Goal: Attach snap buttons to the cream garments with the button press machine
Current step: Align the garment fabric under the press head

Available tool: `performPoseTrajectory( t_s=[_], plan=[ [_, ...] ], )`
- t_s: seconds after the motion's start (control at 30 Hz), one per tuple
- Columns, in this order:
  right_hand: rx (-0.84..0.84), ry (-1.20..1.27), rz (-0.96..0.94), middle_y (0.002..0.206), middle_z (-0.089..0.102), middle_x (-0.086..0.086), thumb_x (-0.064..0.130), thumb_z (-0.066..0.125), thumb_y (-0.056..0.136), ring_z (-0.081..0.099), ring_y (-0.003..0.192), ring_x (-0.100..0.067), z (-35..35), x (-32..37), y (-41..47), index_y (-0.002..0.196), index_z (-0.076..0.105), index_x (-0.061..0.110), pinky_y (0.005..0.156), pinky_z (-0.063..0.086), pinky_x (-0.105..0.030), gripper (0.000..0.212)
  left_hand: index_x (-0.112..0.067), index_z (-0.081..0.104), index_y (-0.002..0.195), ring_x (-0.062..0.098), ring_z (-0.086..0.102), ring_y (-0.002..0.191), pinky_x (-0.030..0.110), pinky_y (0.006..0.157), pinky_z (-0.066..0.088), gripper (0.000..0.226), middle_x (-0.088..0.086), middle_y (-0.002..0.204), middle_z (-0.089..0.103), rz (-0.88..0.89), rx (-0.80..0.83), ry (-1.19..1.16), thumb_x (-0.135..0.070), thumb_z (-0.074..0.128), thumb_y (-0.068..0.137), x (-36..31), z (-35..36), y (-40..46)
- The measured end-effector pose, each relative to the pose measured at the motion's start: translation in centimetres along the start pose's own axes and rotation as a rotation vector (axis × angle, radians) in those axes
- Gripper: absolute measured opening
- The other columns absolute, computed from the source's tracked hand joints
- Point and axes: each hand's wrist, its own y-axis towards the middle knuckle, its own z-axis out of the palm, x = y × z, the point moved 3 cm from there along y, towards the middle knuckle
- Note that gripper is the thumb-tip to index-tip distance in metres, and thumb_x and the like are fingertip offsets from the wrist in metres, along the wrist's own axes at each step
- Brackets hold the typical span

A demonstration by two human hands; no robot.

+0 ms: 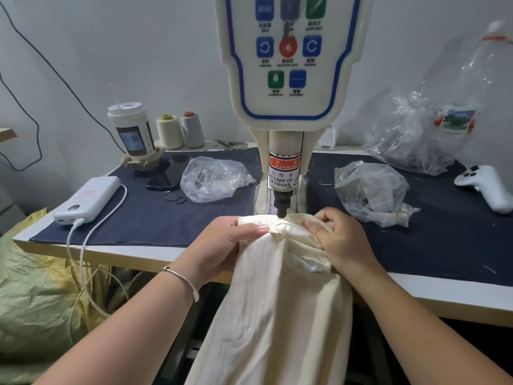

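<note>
Far left, off the counter (155,252) edge: a yellow-green woven sack (36,295) sat below, contents not visible. On the counter's dark blue cloth (155,218): white power bank (88,200) with a white cable (80,245) trailing over the edge. Behind it, a lidded drink cup (132,129) with a straw sat in a crumpled paper holder. Two thread cones (180,130) stood near the wall. A black phone (166,176) lay flat, small scissors (174,198) just beside it. A clear plastic bag (215,179) held small metal parts, probably snap pieces, too blurred to confirm.

Left hand (226,245) pinched the cream garment (277,315) between thumb and curled fingers, just left of the press head. Garment's top edge lay under the button press machine (287,79), directly below the black punch tip (282,208), lit by the machine lamp. The rest hung over the counter edge between the forearms. A thin bracelet (181,282) was on the left wrist.

Right hand (337,240) gripped bunched fabric just right of the punch, fingers curled into the folds. Both hands flanked the punch closely, touching the cloth.

Further right: a second clear bag (370,190), crumpled, held pale items I couldn't identify. A larger clear bag (422,129) at the back held a printed packet. A white handheld controller (487,186) lay at the right edge.
</note>
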Motion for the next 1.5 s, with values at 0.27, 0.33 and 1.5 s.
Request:
performPoseTrajectory(
  t_s=[0.27,0.33,1.5],
  plan=[
    [-0.084,0.017,-0.021,0.056,0.058,0.008,0.026,0.072,0.085,0.054,0.055,-0.017,0.4,-0.2,-0.2,0.080,0.047,0.024,0.060,0.049,-0.044,0.025,-0.020,0.075,0.072,0.008,0.040,0.043,0.017,0.042,0.032,0.011,-0.002,0.056,0.047,0.117,-0.065,-0.002,-0.030,0.078,0.075,0.6,0.2,-0.3],
    [-0.083,0.018,-0.007,0.055,0.057,0.007,0.026,0.072,0.084,0.054,0.056,-0.016,0.3,-0.3,-0.3,0.078,0.047,0.025,0.060,0.048,-0.042,0.027,-0.022,0.073,0.065,0.005,0.033,0.040,0.015,0.039,0.030,0.012,-0.006,0.051,0.040,0.144,-0.086,-0.004,-0.028,0.077,0.075,0.8,0.2,-0.3],
    [-0.166,0.056,0.023,0.064,0.058,-0.008,0.017,0.074,0.083,0.051,0.057,-0.014,0.0,-0.2,-0.7,0.070,0.048,0.014,0.053,0.039,-0.021,0.029,-0.015,0.079,0.092,0.029,0.065,0.083,0.044,0.079,0.045,0.038,0.011,0.089,0.074,0.193,-0.116,-0.092,-0.037,0.086,0.061,1.5,0.2,0.1]
  ],
)
